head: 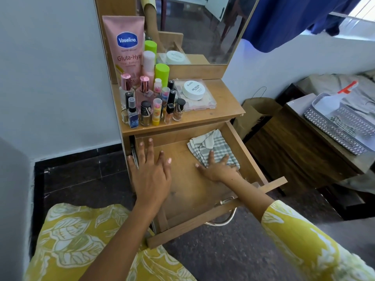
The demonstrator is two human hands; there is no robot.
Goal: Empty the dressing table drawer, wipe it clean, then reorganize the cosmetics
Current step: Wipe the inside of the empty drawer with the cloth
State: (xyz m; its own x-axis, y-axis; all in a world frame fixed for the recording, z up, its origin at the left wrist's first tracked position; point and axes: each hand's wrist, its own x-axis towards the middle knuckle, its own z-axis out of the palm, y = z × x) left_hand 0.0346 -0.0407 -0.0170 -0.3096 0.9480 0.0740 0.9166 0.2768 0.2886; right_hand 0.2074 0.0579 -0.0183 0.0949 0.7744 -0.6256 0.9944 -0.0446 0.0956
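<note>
I see the drawer (203,191) pulled far out of the dressing table, and it holds nothing except the checked cloth (211,148), which lies in its far right corner. My right hand (218,168) presses flat on the near edge of this cloth, fingers straight and spread — I judge this is the wiping step, and the flat palm is there to push the cloth over the wood. My left hand (151,171) is also flat with the fingers apart and holds nothing; it lies over the left side of the drawer, with fingertips near the left wall, probably to keep the drawer steady while the other hand rubs.

The cosmetics (150,102) stand together on the left of the tabletop (223,106), clear of the drawer, so they wait there for the last step. A pink tube (123,47) leans behind them, and a white jar (193,90) sits on a clear flat case (205,102) to the right.

Some things I cannot make out: whether the left palm truly touches the drawer bottom or only hovers, and what the small bottle labels say. The drawer handle (225,220) is partly hidden under the front board — and the mirror (203,27) is cut off at the top.
</note>
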